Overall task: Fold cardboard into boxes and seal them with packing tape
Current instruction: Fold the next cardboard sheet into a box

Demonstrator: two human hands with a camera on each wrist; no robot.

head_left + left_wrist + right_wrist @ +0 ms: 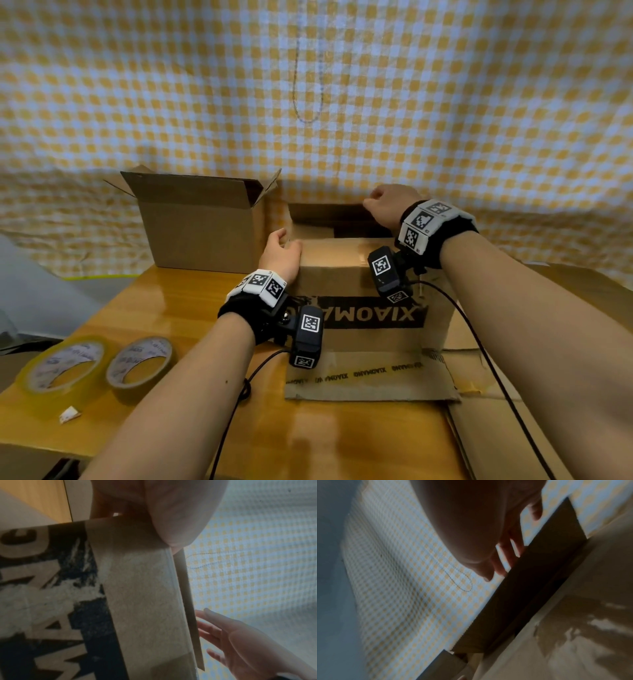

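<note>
A brown cardboard box [363,339] with black print stands mid-table, one lower flap [370,377] lying flat toward me. Its near top flap [342,250] is folded down over the opening. My left hand [284,245] grips the box's top left corner, thumb on the near flap [145,601] and fingers down the side. My right hand [373,202] reaches over to the far top flap [329,212], which stands nearly upright. Its straight, spread fingers [211,626] lie against the flap's far face [530,581]. The fingertips are hidden behind the flap.
A second plain box [202,226] stands with its top flaps up at the back left. A clear tape roll [63,366] and a brown tape roll [142,363] lie at the table's front left. Flat cardboard sheets [513,428] cover the right side. A checked cloth [342,85] hangs behind.
</note>
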